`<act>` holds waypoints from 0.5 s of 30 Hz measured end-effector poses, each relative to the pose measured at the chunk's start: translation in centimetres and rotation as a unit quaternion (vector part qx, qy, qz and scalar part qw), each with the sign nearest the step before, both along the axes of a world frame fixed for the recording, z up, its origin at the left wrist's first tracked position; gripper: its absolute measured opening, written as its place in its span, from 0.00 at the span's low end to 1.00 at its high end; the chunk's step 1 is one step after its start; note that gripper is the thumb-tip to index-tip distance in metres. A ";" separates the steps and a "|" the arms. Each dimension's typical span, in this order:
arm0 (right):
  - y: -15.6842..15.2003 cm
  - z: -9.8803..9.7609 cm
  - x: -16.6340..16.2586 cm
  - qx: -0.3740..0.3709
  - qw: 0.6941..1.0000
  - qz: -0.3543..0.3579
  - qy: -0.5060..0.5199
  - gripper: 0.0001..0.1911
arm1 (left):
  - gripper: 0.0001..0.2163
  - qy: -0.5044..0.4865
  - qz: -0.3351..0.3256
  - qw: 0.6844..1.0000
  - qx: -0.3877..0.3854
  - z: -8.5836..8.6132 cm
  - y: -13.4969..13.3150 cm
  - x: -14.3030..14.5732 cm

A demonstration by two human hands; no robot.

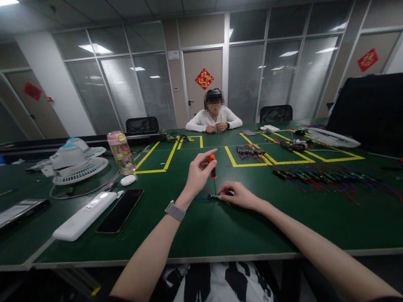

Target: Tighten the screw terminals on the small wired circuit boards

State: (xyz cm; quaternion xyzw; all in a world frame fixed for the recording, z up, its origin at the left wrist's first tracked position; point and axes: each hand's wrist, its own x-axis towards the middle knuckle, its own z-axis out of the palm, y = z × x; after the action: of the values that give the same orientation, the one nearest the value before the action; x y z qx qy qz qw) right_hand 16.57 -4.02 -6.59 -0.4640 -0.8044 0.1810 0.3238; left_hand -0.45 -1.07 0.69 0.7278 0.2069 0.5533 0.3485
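An orange and black screwdriver (pixel 214 172) stands upright, its handle in the fingers of my left hand (pixel 200 170). Its thin shaft runs down to a small green circuit board (pixel 213 196) lying on the table. Against the right end of that board rest the closed fingertips of my right hand (pixel 238 196), pinching or pressing its edge. Red and blue wires come off the left side of the board. What the screwdriver tip touches is too small to make out.
Many wired boards (pixel 319 174) lie to the right, with another cluster (pixel 251 152) inside yellow tape. On the left are a phone (pixel 120 211), a white power strip (pixel 86 216), a bottle (pixel 121 152) and a fan (pixel 76 164). Across the green table (pixel 196 238) sits a person (pixel 214 116).
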 end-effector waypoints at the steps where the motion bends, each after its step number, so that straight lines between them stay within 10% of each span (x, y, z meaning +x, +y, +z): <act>1: 0.0 0.0 0.0 0.000 1.000 0.000 0.000 0.10 | 0.16 0.004 0.014 1.000 0.006 0.0 0.0 0.0; 15: 0.0 -0.1 -0.2 -0.011 1.000 -0.005 0.007 0.09 | 0.15 0.007 0.037 0.999 0.001 0.2 0.2 -0.3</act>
State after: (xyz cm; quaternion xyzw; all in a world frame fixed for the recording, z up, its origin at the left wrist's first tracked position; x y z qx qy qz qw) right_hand 16.41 -4.04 -6.67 -0.4698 -0.7981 0.1911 0.3252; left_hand -0.72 -0.92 0.84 0.7237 0.2358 0.5608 0.3259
